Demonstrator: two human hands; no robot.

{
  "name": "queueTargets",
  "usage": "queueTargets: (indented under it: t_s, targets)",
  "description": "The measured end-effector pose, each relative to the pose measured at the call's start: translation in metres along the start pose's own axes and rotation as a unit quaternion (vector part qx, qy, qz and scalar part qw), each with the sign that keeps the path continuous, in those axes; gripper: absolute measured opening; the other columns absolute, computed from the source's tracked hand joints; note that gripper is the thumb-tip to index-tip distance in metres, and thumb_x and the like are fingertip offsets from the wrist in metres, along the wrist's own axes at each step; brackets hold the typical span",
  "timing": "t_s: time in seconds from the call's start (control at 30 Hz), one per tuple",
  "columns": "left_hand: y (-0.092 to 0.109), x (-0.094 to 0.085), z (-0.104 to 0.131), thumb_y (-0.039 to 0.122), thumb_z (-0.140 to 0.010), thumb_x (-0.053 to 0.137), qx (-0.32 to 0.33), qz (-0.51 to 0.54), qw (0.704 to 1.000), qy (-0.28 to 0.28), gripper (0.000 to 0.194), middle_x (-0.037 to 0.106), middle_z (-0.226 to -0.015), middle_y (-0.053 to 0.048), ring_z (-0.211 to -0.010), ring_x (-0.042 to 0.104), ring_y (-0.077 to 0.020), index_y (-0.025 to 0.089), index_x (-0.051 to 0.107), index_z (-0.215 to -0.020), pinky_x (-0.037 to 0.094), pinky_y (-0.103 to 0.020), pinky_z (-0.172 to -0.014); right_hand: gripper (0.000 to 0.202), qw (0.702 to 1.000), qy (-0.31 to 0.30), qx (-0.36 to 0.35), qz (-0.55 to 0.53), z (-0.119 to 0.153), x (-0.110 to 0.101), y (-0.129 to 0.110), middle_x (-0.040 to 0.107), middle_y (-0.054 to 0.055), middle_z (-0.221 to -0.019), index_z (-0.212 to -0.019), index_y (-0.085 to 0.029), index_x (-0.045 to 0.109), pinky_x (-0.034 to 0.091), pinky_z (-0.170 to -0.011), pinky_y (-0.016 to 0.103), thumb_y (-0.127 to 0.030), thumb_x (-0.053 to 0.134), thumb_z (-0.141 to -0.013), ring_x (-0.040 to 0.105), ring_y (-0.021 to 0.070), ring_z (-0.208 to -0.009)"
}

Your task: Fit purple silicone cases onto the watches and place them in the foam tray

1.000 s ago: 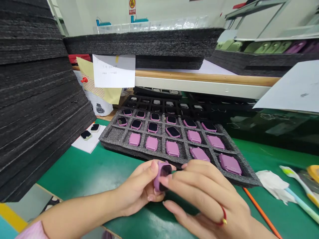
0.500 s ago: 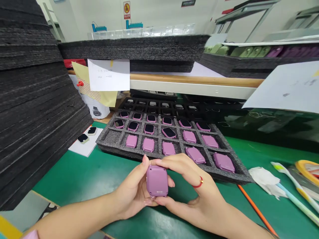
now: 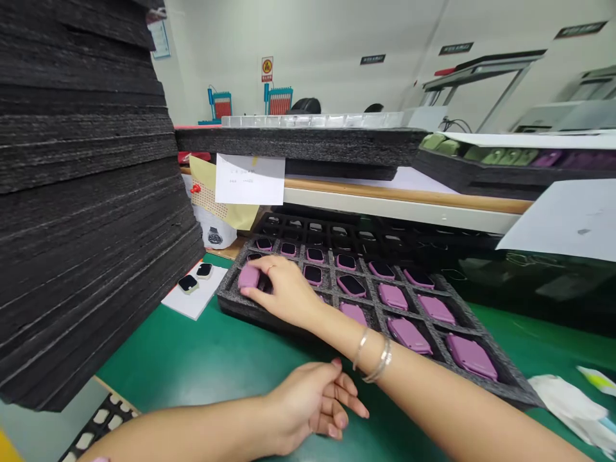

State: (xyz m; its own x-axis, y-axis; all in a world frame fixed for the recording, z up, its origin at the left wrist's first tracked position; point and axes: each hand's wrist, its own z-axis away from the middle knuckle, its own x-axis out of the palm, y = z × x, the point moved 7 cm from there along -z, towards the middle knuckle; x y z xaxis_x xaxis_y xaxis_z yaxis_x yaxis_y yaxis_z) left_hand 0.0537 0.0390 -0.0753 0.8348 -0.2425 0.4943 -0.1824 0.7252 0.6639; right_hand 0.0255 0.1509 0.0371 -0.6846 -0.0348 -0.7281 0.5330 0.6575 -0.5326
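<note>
Handwriting on the white sheet (image 3: 249, 187), beyond the grip, is too small for me to read remotely. Counted: two pale-rimmed watches (image 3: 188, 283) on one pad (image 3: 206, 296) left of the grip; six purple-rimmed watches (image 3: 315, 255) in the tray's far row. My right hand (image 3: 283, 287) narrows on one purple watch (image 3: 248, 277), between thumb and fingers, at the foam tray's (image 3: 250, 313) near-left compartment. My left hand (image 3: 317, 404), nearer me, is loosely curled.

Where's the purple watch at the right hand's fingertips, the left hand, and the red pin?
Purple watch (image 3: 248, 277): head view, its back.
Left hand (image 3: 308, 401): head view, its middle.
Red pin (image 3: 195, 188): head view, its middle.
</note>
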Motion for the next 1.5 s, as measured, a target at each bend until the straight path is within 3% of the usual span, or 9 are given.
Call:
queueTargets:
  t_s: [0.13, 0.23, 0.33, 0.5, 0.73, 0.87, 1.03, 1.3, 1.5]
  targets:
    - [-0.006, 0.001, -0.005, 0.079, -0.065, 0.066, 0.004, -0.031, 1.0, -0.005, 0.062, 0.068, -0.069, -0.004, -0.044, 0.041, -0.0077, 0.019, 0.053, -0.07, 0.028, -0.024, -0.046, 0.027, 0.995, -0.077, -0.005, 0.071, -0.033, 0.011, 0.008, 0.07, 0.011, -0.119, -0.116, -0.016, 0.072, 0.048, -0.103, 0.038, -0.032, 0.064, -0.096, 0.064, 0.0219, -0.114]
    - [-0.011, 0.004, -0.01, 0.08, -0.07, 0.061, -0.011, -0.052, 0.998, -0.037, 0.061, 0.067, -0.068, -0.004, -0.04, 0.041, -0.0079, 0.019, 0.053, -0.067, 0.029, -0.024, -0.043, 0.024, 0.981, -0.12, 0.005, 0.15, -0.06, 0.004, 0.02, 0.062, 0.011, -0.134, -0.118, -0.017, 0.069, 0.041, -0.111, 0.048, -0.026, 0.062, -0.097, 0.054, 0.0254, -0.128]
    - [-0.012, 0.005, -0.01, 0.075, -0.075, 0.058, -0.029, -0.063, 0.996, -0.062, 0.058, 0.066, -0.066, -0.005, -0.04, 0.042, -0.0081, 0.019, 0.053, -0.065, 0.029, -0.024, -0.042, 0.026, 0.954, -0.203, 0.021, 0.22, -0.082, 0.011, 0.03, 0.056, 0.01, -0.142, -0.115, -0.018, 0.068, 0.038, -0.112, 0.058, -0.031, 0.069, -0.092, 0.049, 0.0304, -0.134]
    - [0.003, 0.006, 0.0, 0.058, -0.079, 0.06, -0.005, -0.054, 0.997, -0.051, 0.042, 0.066, -0.068, -0.003, -0.04, 0.042, -0.0067, 0.017, 0.054, -0.068, 0.029, -0.023, -0.043, 0.029, 0.922, -0.274, 0.007, 0.274, -0.093, 0.02, 0.027, 0.061, 0.01, -0.135, -0.116, -0.017, 0.067, 0.045, -0.106, 0.053, -0.035, 0.067, -0.094, 0.057, 0.0279, -0.125]
    - [-0.004, 0.023, 0.004, 0.044, -0.096, 0.038, -0.045, -0.089, 0.992, -0.076, 0.044, 0.062, -0.063, -0.001, -0.036, 0.042, -0.0061, 0.017, 0.05, -0.064, 0.026, -0.022, -0.043, 0.042, 0.914, -0.259, 0.03, 0.312, -0.081, -0.025, 0.031, 0.067, 0.01, -0.117, -0.123, -0.016, 0.061, 0.054, -0.091, 0.044, -0.042, 0.068, -0.092, 0.066, 0.0241, -0.105]
    - [-0.008, 0.025, 0.004, 0.041, -0.099, 0.032, -0.056, -0.106, 0.989, -0.088, 0.048, 0.061, -0.061, -0.001, -0.037, 0.041, -0.0055, 0.017, 0.051, -0.062, 0.028, -0.022, -0.044, 0.042, 0.896, -0.31, 0.062, 0.311, -0.065, -0.017, 0.041, 0.07, 0.007, -0.106, -0.125, -0.017, 0.06, 0.058, -0.079, 0.039, -0.042, 0.067, -0.093, 0.069, 0.0195, -0.088]
    - [-0.003, 0.015, 0.005, 0.061, -0.086, 0.051, -0.022, -0.109, 0.992, -0.06, 0.047, 0.063, -0.064, -0.001, -0.039, 0.042, -0.0063, 0.018, 0.053, -0.067, 0.028, -0.023, -0.043, 0.038, 0.901, -0.306, 0.072, 0.299, -0.059, -0.012, 0.044, 0.069, 0.008, -0.11, -0.122, -0.016, 0.062, 0.057, -0.084, 0.04, -0.042, 0.065, -0.094, 0.068, 0.0202, -0.094]
    - [-0.001, 0.014, 0.007, 0.078, -0.061, 0.062, 0.013, -0.105, 0.992, -0.066, 0.061, 0.065, -0.067, -0.001, -0.043, 0.042, -0.006, 0.018, 0.055, -0.072, 0.028, -0.024, -0.046, 0.039, 0.884, -0.335, 0.095, 0.311, -0.039, -0.06, 0.056, 0.076, 0.005, -0.088, -0.107, -0.018, 0.075, 0.052, -0.068, 0.031, -0.031, 0.08, -0.071, 0.071, 0.0257, -0.085]
    - [-0.002, 0.011, 0.004, 0.082, -0.054, 0.065, 0.012, -0.115, 0.991, -0.067, 0.068, 0.066, -0.071, -0.003, -0.045, 0.043, -0.0065, 0.017, 0.055, -0.074, 0.029, -0.025, -0.048, 0.031, 0.863, -0.36, 0.091, 0.343, -0.018, -0.043, 0.062, 0.073, 0.006, -0.1, -0.111, -0.015, 0.069, 0.054, -0.084, 0.039, -0.033, 0.073, -0.086, 0.069, 0.0202, -0.091]
